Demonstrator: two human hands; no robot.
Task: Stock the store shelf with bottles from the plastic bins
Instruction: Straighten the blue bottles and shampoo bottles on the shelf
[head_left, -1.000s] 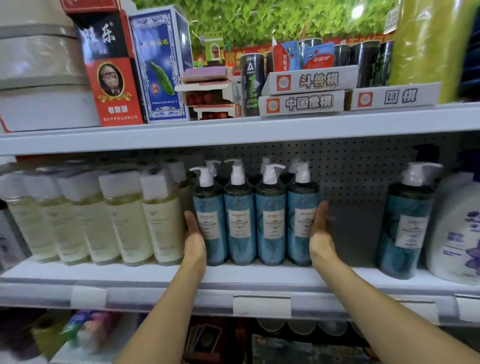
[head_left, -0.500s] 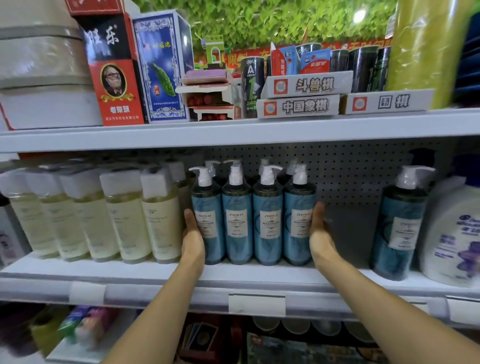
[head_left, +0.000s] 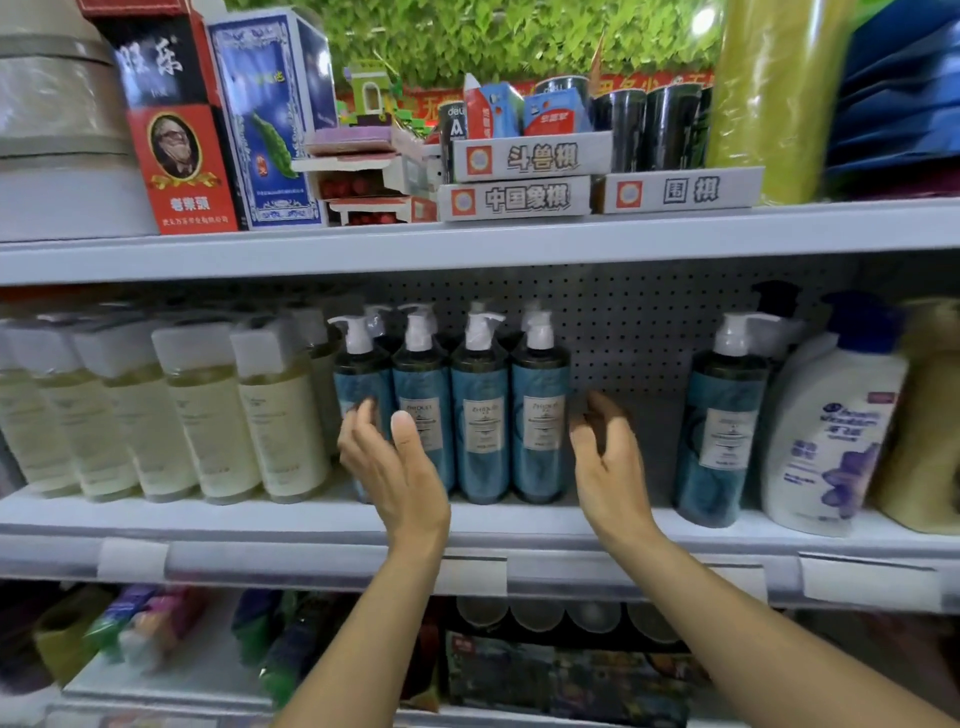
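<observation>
Bottles (head_left: 480, 415), four blue pump ones, stand in a tight row on the middle shelf (head_left: 291, 519). Left hand (head_left: 400, 467) hovers before the row's left end, right hand (head_left: 608, 467) just beside its right end. Both sets of fingers (head_left: 363, 421) are wide, loose, holding nothing. The step seems to be squaring the row. Next probably calls for another from the unseen bins, for the gap left of the lone bottle (head_left: 719, 421).

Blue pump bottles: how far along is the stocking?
Done: a row of four blue pump bottles stands upright, more behind. In hand: nothing; left hand and right hand are open at the row's ends. Left: bare shelf beside the lone blue bottle; bins out of view.
</observation>
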